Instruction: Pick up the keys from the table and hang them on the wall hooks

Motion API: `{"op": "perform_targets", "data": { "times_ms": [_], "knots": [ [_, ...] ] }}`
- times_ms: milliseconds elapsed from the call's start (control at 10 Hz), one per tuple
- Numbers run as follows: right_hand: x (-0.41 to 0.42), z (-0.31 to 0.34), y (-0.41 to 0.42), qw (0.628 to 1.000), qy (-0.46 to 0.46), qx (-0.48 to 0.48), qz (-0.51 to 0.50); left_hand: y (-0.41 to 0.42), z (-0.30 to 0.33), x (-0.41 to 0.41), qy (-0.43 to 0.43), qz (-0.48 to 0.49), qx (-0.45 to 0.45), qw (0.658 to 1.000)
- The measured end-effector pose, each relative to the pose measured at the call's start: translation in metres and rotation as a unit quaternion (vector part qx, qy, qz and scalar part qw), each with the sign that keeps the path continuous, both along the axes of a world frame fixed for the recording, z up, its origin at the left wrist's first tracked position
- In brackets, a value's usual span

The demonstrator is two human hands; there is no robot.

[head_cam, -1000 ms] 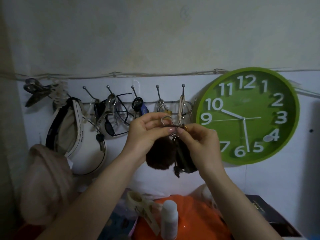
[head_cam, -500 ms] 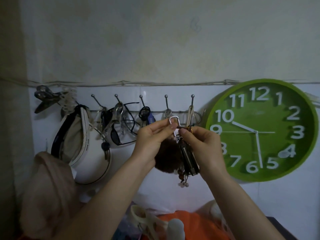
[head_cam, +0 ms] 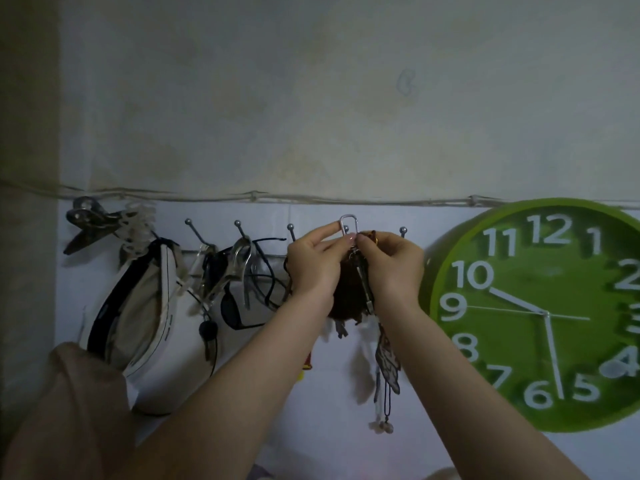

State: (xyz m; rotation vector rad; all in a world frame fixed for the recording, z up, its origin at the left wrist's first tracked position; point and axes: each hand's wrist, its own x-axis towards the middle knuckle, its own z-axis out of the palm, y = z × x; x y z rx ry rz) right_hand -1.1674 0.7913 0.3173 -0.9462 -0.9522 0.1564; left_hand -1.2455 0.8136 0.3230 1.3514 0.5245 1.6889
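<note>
A bunch of keys [head_cam: 363, 285] with a dark brown fluffy pompom [head_cam: 348, 299] and a silver carabiner clip [head_cam: 349, 223] is held up against the row of metal wall hooks [head_cam: 239, 228]. My left hand [head_cam: 315, 268] pinches the clip's left side and my right hand [head_cam: 391, 268] pinches the ring just below it. The clip's top loop stands level with the ball tip of the fourth hook, which my fingers mostly hide. Whether the clip is over the hook I cannot tell. The fifth hook [head_cam: 402, 231] shows right of my right hand.
Sunglasses [head_cam: 235, 306], other keys [head_cam: 207, 332] and a cream shoulder bag [head_cam: 138, 306] hang on the left hooks. Charms and cords [head_cam: 386, 372] dangle under my hands. A green wall clock [head_cam: 540, 313] hangs at the right, a metal clip [head_cam: 90, 220] at the far left.
Both hands have raised the key bunch from below the hook rail up to the hook tips. The view has tilted upward, so the table items have dropped out of sight.
</note>
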Motion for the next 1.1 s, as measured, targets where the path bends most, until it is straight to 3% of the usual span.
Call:
{"op": "perform_targets", "data": {
  "times_ms": [300,600,800,900,1000,1100],
  "knots": [
    [0.006,-0.015,0.037,0.998,-0.009,-0.06,-0.031,0.05,-0.021,0.006,0.075,0.054,0.018,0.996],
    [0.019,-0.051,0.051,0.99,-0.039,-0.117,-0.075,0.071,-0.05,0.008,0.177,0.093,0.101,0.975],
    [0.024,-0.055,0.044,0.979,-0.124,-0.133,-0.093,0.059,-0.059,0.004,0.242,0.166,0.141,0.945],
    [0.026,-0.061,0.038,0.944,-0.228,-0.182,-0.153,0.048,-0.065,-0.002,0.413,0.29,0.19,0.842],
    [0.032,-0.067,0.029,0.883,-0.338,-0.265,-0.186,0.041,-0.077,-0.009,0.549,0.34,0.22,0.731],
    [0.037,-0.069,0.007,0.832,-0.379,-0.354,-0.197,0.032,-0.077,-0.022,0.632,0.379,0.227,0.637]
  ]
}}
